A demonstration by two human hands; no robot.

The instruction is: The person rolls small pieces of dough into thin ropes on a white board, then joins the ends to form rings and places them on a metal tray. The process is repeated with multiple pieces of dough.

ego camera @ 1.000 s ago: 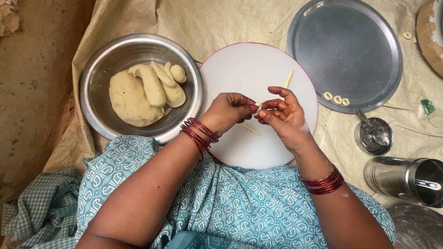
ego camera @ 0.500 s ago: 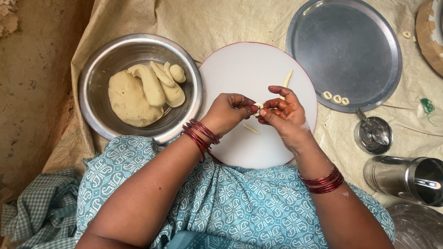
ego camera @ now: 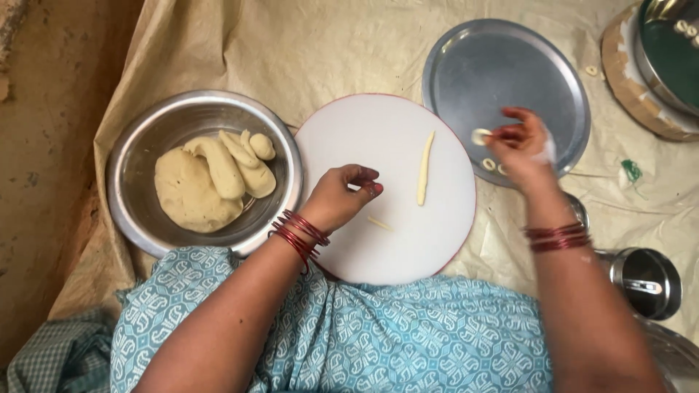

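Note:
My right hand [ego camera: 520, 149] reaches over the near edge of a round steel plate [ego camera: 510, 65] and pinches a small dough ring [ego camera: 480, 136] in its fingertips. Other small dough rings [ego camera: 489, 164] lie on the plate just under that hand. My left hand [ego camera: 342, 195] rests on the white round board [ego camera: 378, 145], fingers curled, with nothing visible in them. A thin rolled dough strip [ego camera: 424, 169] lies on the board between my hands, and a short dough piece [ego camera: 378, 223] lies near my left hand.
A steel bowl [ego camera: 138, 145] at the left holds a dough lump [ego camera: 191, 191] and thick dough rolls. A second plate with rings [ego camera: 673, 51] sits on a round stand at the top right. Small steel containers [ego camera: 646, 280] stand at the right. A beige cloth covers the floor.
My hands were together over the board's middle, shaping dough. Now the right hand has moved right to the steel plate with a dough ring, and the left hand has dropped toward the board.

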